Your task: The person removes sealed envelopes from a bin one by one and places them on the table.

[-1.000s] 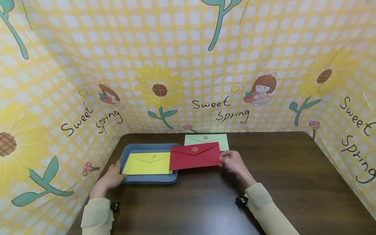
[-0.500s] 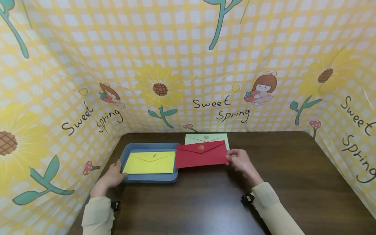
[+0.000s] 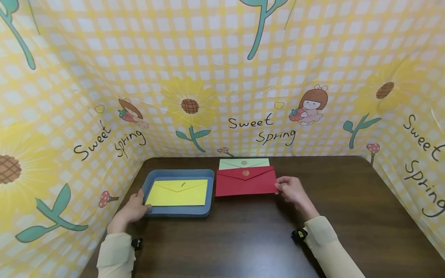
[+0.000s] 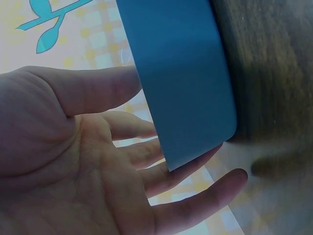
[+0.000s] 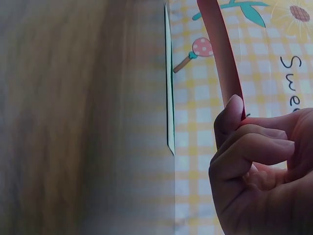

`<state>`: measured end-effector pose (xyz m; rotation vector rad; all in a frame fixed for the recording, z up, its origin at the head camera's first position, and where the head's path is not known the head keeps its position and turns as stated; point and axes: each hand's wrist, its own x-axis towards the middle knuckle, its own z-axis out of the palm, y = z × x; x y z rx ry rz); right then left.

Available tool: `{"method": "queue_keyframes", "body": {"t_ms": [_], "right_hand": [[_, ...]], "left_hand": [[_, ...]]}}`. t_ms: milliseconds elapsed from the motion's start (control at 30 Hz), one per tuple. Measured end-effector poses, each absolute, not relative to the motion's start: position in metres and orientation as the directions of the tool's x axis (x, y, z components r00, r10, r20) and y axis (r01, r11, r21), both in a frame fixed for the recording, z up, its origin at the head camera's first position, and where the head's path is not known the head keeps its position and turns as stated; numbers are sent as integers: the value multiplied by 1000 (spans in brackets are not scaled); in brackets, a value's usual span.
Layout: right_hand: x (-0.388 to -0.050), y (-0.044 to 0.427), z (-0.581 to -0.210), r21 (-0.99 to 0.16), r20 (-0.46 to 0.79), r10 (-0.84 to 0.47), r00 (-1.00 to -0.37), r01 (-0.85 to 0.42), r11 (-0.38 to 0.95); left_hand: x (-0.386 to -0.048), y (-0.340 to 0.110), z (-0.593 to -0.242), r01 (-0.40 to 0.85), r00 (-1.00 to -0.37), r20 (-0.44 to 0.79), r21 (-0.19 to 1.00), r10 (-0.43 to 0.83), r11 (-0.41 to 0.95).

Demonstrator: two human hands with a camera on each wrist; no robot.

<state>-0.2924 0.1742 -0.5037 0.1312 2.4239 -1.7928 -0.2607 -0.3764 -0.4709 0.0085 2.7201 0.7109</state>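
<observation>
In the head view my left hand holds a blue tray by its front-left corner. The left wrist view shows the thumb reaching behind the rim, with the other fingers extended past the corner. A yellow envelope lies flat inside the tray. With thumb and fingers, my right hand pinches the right edge of a red envelope with a gold emblem. In the right wrist view the red envelope appears almost edge-on, raised off the table. Behind it lies a pale green envelope, its lower part covered.
Both items stand on a dark brown wooden table. Yellow checked cloth printed with flowers and "Sweet Spring" hangs along the back and sides. Each wrist wears a small black camera.
My right hand has drawn the red envelope rightward, off the yellow envelope and past the tray's right rim. The left hand and the tray stay put.
</observation>
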Motion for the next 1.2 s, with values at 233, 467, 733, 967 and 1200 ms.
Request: {"method": "queue_keyframes", "body": {"t_ms": [233, 467, 733, 967, 1200], "right_hand": [[-291, 189, -500, -935, -157, 2, -988, 150, 321], [-292, 201, -503, -929, -164, 8, -986, 157, 334], [-293, 216, -506, -926, -170, -3, -985, 158, 343], [-291, 232, -507, -911, -185, 1, -983, 172, 375], [-288, 247, -506, -906, -197, 9, -980, 186, 379]], "left_hand": [[-258, -375, -471, -67, -948, -304, 487, 97, 871], [-259, -375, -471, -65, -951, -297, 474, 90, 878], [-259, -374, -469, -70, -949, -303, 482, 91, 873], [-260, -375, -470, -75, -948, -306, 486, 89, 871], [-264, -375, -472, -55, -952, -291, 471, 97, 881]]}}
